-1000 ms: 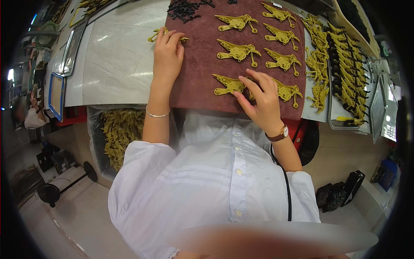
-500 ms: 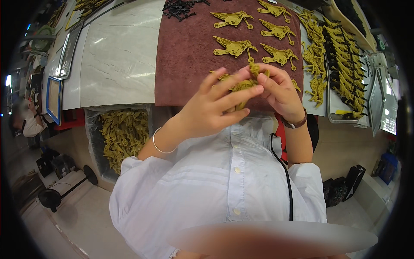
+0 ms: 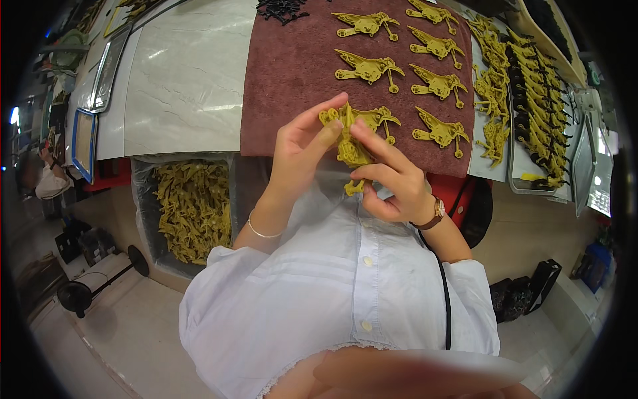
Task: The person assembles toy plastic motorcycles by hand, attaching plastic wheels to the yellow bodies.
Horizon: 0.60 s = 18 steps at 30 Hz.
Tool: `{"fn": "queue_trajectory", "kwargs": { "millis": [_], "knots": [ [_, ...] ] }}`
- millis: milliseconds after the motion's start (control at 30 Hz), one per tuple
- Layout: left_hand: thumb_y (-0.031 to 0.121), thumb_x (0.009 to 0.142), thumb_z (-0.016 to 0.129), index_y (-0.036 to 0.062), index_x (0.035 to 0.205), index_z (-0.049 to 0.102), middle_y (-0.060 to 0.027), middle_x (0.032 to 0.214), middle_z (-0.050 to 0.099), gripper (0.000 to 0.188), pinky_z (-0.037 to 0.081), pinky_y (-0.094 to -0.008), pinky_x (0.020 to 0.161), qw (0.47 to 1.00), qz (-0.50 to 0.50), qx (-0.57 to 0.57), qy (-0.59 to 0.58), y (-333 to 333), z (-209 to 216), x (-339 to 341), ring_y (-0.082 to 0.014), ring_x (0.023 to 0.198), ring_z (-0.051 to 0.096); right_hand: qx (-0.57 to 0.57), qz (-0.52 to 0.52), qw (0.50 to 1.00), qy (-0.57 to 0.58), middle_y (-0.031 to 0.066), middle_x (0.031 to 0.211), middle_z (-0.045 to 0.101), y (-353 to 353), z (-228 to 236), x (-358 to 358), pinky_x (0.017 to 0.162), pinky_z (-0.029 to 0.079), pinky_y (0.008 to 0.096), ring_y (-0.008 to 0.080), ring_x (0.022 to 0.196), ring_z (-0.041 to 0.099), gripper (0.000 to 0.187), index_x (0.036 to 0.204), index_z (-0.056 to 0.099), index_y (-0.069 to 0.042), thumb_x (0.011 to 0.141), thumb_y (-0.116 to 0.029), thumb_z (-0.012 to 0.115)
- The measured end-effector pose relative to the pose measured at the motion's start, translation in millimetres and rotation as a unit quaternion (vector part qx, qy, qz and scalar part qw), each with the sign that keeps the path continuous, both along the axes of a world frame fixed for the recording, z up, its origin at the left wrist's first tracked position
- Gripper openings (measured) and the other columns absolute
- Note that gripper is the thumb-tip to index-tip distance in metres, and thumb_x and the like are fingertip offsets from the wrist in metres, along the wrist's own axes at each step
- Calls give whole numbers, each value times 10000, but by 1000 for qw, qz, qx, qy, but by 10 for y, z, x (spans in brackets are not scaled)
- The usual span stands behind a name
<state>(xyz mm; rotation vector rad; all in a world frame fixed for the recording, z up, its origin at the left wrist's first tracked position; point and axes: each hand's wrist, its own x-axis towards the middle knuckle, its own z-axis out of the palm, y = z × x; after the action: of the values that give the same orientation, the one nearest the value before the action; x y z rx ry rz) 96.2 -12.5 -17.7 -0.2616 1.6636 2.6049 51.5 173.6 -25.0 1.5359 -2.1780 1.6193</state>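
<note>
Both hands up off the surface (image 3: pixel 186 86): left hand (image 3: pixel 299 156) and right hand (image 3: pixel 392 183) fingers pinching one mustard plastic part (image 3: pixel 349 143) between them, brown mat (image 3: pixel 292 73) just beyond the fingertips.

Both hands hold one mustard-yellow plastic part (image 3: pixel 349 143) raised above the near edge of the maroon cloth mat (image 3: pixel 292 73). The left hand (image 3: pixel 299 156) grips it from the left, fingertips on its upper end. The right hand (image 3: pixel 392 179) pinches it from the right. Beyond the fingers, similar yellow parts (image 3: pixel 399 63) lie in rows on the mat. Left of the fingers and lower, a clear bag of yellow parts (image 3: pixel 193 206) stands open.
</note>
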Motion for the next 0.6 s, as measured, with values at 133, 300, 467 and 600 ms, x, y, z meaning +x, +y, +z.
{"fn": "queue_trajectory", "kwargs": {
  "millis": [133,300,467,600],
  "knots": [
    [78,970,556,-41,1353,484,-108,1250,595,407,487,-295,946,999,37,28,-5,27,-65,48,-139,1120,570,3,-32,999,17,336,1350,465,-45,-167,73,969,501,419,451,1266,480,188,879,611,33,704,54,675],
    [57,983,511,-65,1332,489,-109,1231,601,370,447,-278,974,1000,20,-10,14,33,-127,93,-134,1130,561,15,-81,989,123,335,1315,503,-58,-267,127,686,571,338,335,866,692,204,818,577,46,662,13,704],
    [44,994,459,-71,1324,475,-126,1202,606,350,459,-275,953,995,56,-75,27,201,-89,83,-140,1113,572,28,-82,993,80,396,1322,445,-54,-287,207,905,535,423,496,1192,521,237,943,504,33,780,43,676],
    [61,1007,430,-76,1330,458,-131,1192,606,351,467,-270,939,995,83,-46,17,256,-152,62,-141,1089,584,32,-108,991,67,395,1303,469,-49,-242,207,890,534,385,445,1164,573,175,992,445,36,882,33,581]
  ]
}}
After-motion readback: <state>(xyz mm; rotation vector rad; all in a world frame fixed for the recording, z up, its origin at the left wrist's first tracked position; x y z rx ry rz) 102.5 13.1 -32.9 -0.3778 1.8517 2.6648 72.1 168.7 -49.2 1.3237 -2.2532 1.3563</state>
